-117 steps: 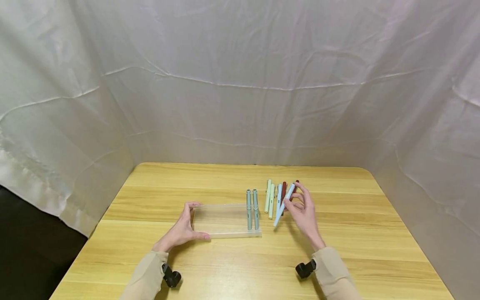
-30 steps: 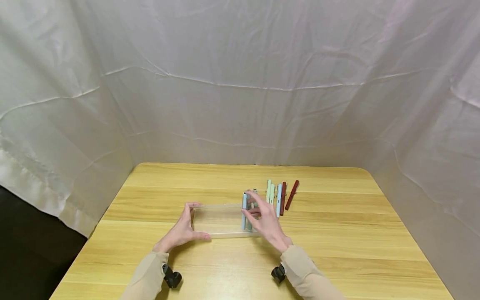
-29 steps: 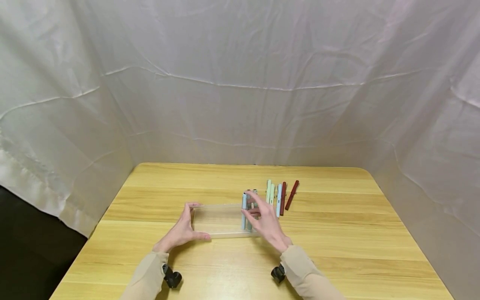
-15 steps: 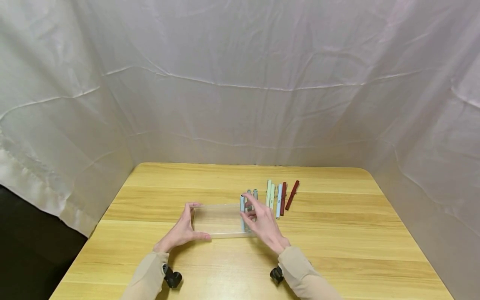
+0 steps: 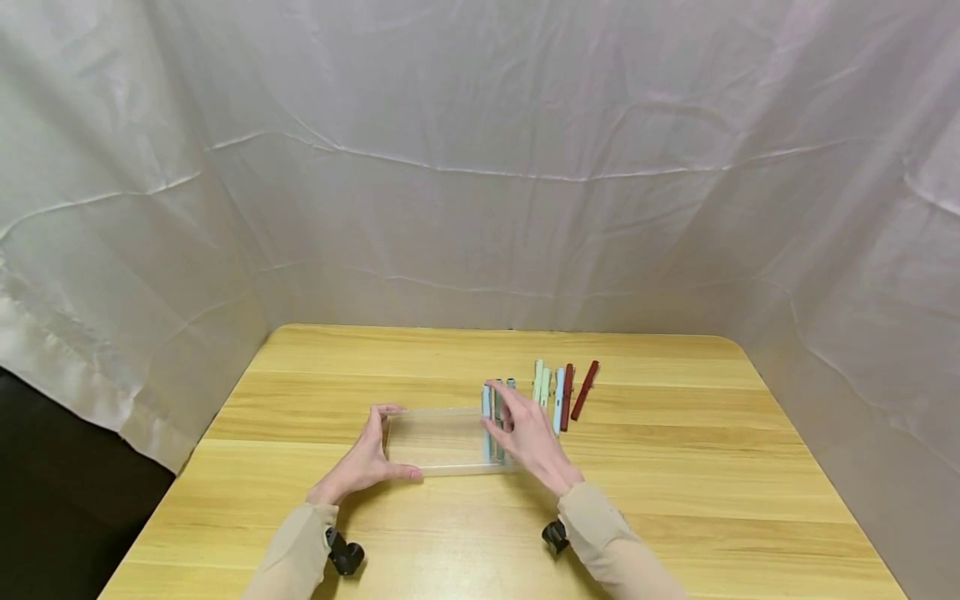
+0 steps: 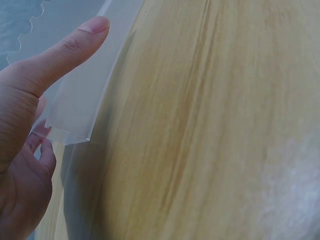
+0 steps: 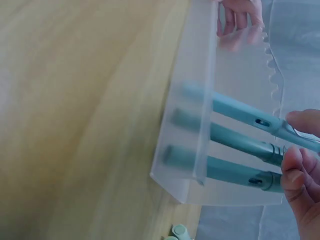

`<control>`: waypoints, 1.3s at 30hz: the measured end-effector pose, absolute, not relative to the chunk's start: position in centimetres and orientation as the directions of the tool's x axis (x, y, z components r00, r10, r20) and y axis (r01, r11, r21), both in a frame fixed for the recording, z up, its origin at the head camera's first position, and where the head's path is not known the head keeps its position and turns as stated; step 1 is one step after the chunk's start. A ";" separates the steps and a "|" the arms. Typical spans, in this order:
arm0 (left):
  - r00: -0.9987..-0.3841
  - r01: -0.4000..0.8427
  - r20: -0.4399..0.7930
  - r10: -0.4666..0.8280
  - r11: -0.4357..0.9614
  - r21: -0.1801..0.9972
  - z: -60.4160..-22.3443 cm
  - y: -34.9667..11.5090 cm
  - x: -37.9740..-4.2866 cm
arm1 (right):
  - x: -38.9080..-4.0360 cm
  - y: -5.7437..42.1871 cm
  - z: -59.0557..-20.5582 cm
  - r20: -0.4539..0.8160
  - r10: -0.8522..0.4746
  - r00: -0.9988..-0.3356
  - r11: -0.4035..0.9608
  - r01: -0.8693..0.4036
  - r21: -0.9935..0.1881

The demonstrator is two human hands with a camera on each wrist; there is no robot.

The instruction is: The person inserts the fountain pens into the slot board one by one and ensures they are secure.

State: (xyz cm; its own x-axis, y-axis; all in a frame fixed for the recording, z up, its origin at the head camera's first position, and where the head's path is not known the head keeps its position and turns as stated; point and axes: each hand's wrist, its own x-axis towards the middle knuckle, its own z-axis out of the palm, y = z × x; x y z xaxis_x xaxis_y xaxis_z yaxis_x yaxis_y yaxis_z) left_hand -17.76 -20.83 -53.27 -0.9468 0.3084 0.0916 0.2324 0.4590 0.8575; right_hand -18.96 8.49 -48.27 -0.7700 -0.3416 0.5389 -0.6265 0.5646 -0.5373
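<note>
A clear plastic pen stand (image 5: 435, 442) with a scalloped rear edge sits on the table. My left hand (image 5: 366, 454) grips its left end, the thumb on the front wall and the fingers at the back. With thumb and fingers, my right hand (image 5: 528, 433) holds a light blue pen (image 5: 486, 425), whose lower end is inside the stand's front wall. Beside it, two grey-green pens (image 7: 240, 172) lean in the stand's right end, partly hidden by my right hand in the head view. The right wrist view shows the three pens side by side, tilted, lower ends behind the translucent wall.
Right of the stand lie two pale green pens (image 5: 537, 379), another light blue pen (image 5: 558, 396) and two dark red pens (image 5: 585, 390). The wooden table (image 5: 712, 467) has pale curtains (image 5: 480, 208) behind it and at both sides.
My right hand has carried a light blue pen left from the loose pens into the stand. Over the last half second it has shifted slightly right and away. My left hand has stayed put.
</note>
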 end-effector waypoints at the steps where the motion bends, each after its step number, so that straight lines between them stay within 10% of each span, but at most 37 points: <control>1: -0.947 0.231 0.090 0.309 0.461 0.857 -53.3 -20.8 -17.8 | -19.1 8.6 -48.2 0.525 -0.345 -0.778 0.578 -0.617 -0.535; 39: -0.947 0.225 0.079 0.311 0.465 0.856 -53.3 -20.9 -17.8 | -19.8 8.6 -47.5 0.349 -0.351 -0.869 0.668 -0.493 -0.557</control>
